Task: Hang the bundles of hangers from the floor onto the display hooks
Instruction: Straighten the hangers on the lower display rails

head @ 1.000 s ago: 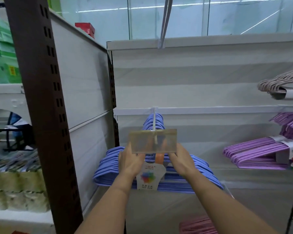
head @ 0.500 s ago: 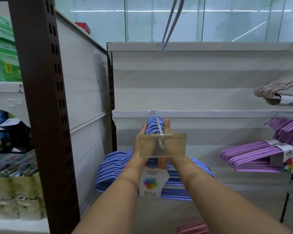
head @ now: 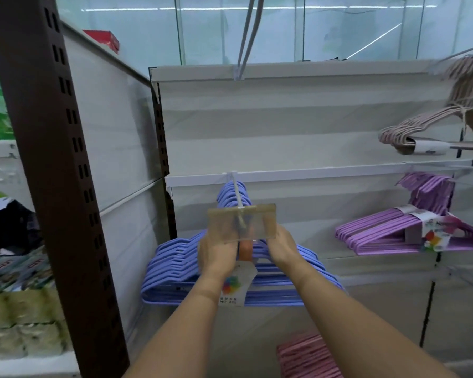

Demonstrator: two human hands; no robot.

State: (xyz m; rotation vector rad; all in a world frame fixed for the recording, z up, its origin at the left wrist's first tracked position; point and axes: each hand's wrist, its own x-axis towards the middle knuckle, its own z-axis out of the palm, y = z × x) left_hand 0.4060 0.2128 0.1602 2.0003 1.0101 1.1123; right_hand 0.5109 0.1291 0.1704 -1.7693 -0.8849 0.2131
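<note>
the blue hanger bundle (head: 191,271) already hangs on the display hook (head: 236,196), behind its clear tag plate (head: 242,223). my left hand (head: 216,255) and right hand (head: 280,248) hold the bundle either side; how my fingers lie is hidden. i'd push it back evenly, keeping every hook threaded.

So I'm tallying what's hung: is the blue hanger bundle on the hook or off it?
On. The blue hanger bundle has its necks threaded over the display hook, behind the price tag holder.
</note>
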